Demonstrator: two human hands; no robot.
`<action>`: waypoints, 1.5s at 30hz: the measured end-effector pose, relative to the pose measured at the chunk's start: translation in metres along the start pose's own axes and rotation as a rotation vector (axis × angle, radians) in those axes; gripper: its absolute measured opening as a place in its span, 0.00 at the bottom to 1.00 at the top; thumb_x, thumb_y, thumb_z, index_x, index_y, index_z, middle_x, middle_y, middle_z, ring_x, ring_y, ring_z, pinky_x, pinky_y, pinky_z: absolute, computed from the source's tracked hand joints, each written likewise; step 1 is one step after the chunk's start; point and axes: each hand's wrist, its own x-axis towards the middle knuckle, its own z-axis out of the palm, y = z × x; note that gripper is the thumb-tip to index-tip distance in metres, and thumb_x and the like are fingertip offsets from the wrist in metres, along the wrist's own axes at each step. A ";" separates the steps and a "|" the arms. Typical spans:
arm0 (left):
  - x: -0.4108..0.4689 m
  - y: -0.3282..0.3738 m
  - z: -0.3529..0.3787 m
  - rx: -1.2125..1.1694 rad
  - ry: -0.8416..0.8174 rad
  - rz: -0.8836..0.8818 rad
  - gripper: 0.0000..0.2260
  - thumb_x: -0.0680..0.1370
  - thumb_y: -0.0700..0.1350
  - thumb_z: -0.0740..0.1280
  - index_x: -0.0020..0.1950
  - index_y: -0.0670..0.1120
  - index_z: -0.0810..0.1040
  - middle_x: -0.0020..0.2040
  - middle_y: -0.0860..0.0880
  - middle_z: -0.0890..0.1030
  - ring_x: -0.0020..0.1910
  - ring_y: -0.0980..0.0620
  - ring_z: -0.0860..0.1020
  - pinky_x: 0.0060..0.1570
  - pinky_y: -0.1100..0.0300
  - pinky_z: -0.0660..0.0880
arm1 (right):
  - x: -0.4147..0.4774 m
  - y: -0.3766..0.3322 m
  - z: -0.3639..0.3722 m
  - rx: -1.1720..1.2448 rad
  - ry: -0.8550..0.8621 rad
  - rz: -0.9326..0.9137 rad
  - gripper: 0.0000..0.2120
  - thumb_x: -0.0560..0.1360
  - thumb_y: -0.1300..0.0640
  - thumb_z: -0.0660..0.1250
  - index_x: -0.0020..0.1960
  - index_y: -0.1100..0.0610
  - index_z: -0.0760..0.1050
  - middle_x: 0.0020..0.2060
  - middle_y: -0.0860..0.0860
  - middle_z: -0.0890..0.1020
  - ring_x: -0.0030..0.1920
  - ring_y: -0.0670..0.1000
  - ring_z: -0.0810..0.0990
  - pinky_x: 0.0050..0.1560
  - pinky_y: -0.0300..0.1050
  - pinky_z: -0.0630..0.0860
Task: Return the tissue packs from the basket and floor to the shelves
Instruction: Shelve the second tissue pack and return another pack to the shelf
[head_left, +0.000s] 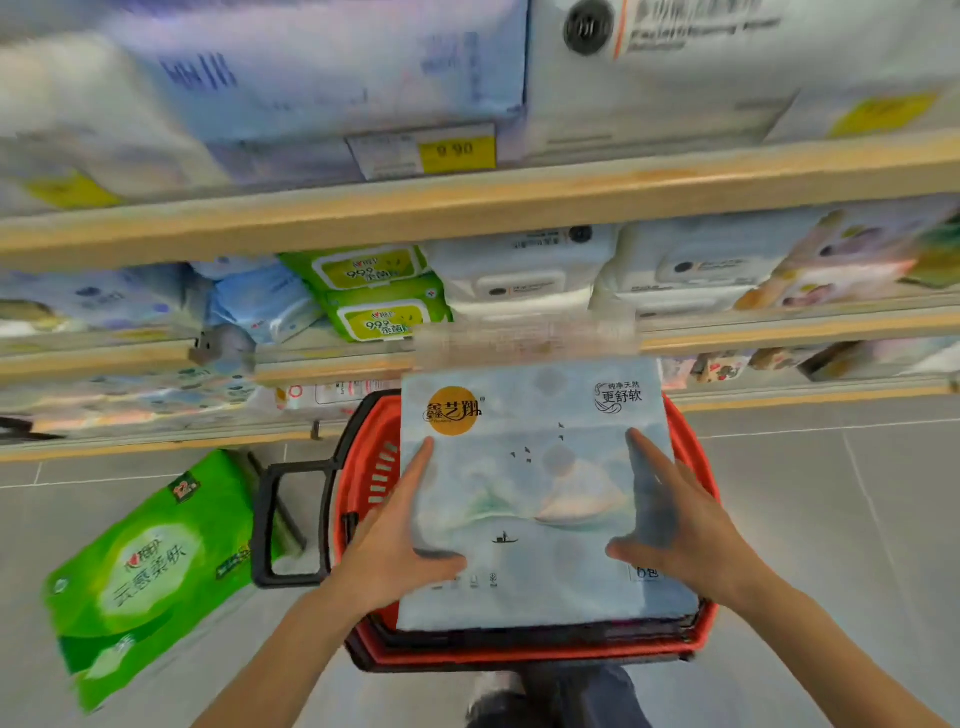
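Pale blue tissue pack (540, 493) up front, printed with misty hills, tiny dark birds, a small black boat and an orange-gold round logo. Red basket (363, 467) under it, black handle (291, 519). Bright green pack (150, 571) on the grey tiled floor (831, 493), white swirl and lettering. Lime-green wipes (379, 296) on tan-edged shelves (467, 208); yellow price tag (457, 151).

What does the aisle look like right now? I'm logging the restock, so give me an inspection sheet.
Surface: grey tiled floor.
Job's things: pale blue pack over the red basket; green pack on the floor left of it.
Clutter: nothing seen.
Hands: left hand and right hand press the blue pack's sides, fingers spread.
Cables: nothing seen.
Surroundings: stocked shelves, yellow price tag.
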 end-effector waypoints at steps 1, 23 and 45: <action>-0.008 0.016 -0.011 0.021 0.016 0.031 0.52 0.63 0.45 0.77 0.74 0.65 0.45 0.66 0.72 0.57 0.52 0.84 0.64 0.47 0.73 0.73 | -0.005 -0.017 -0.011 -0.013 0.018 -0.021 0.52 0.60 0.48 0.78 0.67 0.29 0.44 0.66 0.31 0.60 0.66 0.43 0.61 0.59 0.42 0.64; -0.215 0.362 -0.184 0.174 0.409 0.753 0.52 0.61 0.52 0.76 0.74 0.66 0.46 0.69 0.73 0.55 0.63 0.80 0.56 0.54 0.79 0.64 | -0.184 -0.356 -0.264 -0.129 0.557 -0.461 0.50 0.62 0.49 0.77 0.66 0.25 0.43 0.70 0.43 0.61 0.72 0.52 0.59 0.61 0.52 0.69; -0.361 0.619 -0.161 0.271 0.809 1.131 0.53 0.62 0.47 0.79 0.71 0.72 0.44 0.69 0.56 0.68 0.62 0.53 0.74 0.57 0.55 0.75 | -0.327 -0.468 -0.499 -0.299 0.836 -0.898 0.50 0.62 0.52 0.77 0.67 0.30 0.44 0.68 0.52 0.65 0.67 0.50 0.64 0.62 0.40 0.61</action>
